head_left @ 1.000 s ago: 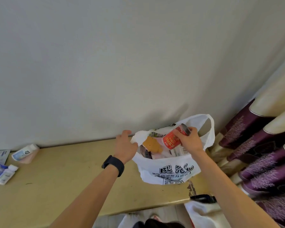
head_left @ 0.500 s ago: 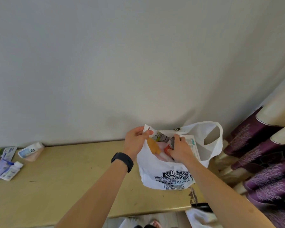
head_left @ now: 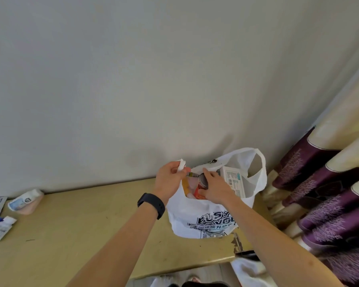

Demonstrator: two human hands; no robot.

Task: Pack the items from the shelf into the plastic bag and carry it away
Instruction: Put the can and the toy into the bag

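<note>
Two bare hands work at the mouth of a white plastic bag [head_left: 197, 216] standing on a pale yellow wooden shelf [head_left: 81, 228] against a plain grey wall [head_left: 153, 79]. The left hand [head_left: 170, 181], a black band [head_left: 151, 205] on its wrist, pinches the bag's near handle [head_left: 182, 164] between thumb and fingers and lifts it, holding the opening wide. The right hand [head_left: 215, 188] reaches into the bag with fingers curled around a red can [head_left: 201, 186], whose silver round end faces up. Beside the can inside the thin, crinkled bag lie an orange-yellow item [head_left: 185, 188] and a white rectangular box [head_left: 233, 180] with blue printing, leaning against the far side; the far handle [head_left: 259, 162] stands up in a loop. Bold black lettering marks the bag's front. At the shelf's left end, well apart from the bag, lie several soft white and blue pouches [head_left: 0, 226] and a squat white tube [head_left: 25, 201]. Purple and cream curtains [head_left: 330, 193] with a branch pattern hang in folds at right, just beside the bag.
</note>
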